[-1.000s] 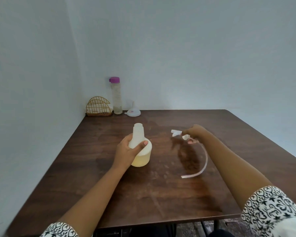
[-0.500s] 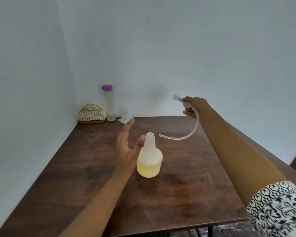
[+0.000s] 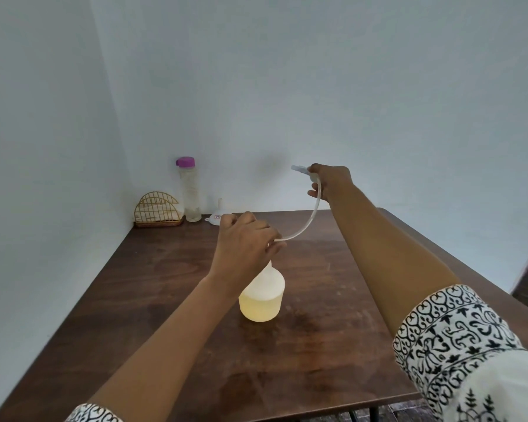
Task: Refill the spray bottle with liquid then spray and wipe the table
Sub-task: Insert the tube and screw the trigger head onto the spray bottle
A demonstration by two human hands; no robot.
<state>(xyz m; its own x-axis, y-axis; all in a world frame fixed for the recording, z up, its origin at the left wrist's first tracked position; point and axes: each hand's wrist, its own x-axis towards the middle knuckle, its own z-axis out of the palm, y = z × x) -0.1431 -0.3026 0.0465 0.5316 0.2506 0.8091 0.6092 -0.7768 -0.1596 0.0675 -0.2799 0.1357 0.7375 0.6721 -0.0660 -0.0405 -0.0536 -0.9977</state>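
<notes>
Your left hand (image 3: 244,242) has come off the spray bottle (image 3: 262,295), mid-bench, its grip now pinching the dip tube's (image 3: 307,220) free end above the neck, while your right hand (image 3: 329,181) holds the sprayer head (image 3: 299,169) high, likely to thread it in.

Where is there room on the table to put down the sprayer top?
The table is bare right of the spray bottle, out to the right edge, and along the near edge between the two arms. The far left corner is crowded: a wire napkin holder, a purple-capped bottle and a funnel. Both hands hover above the middle.
</notes>
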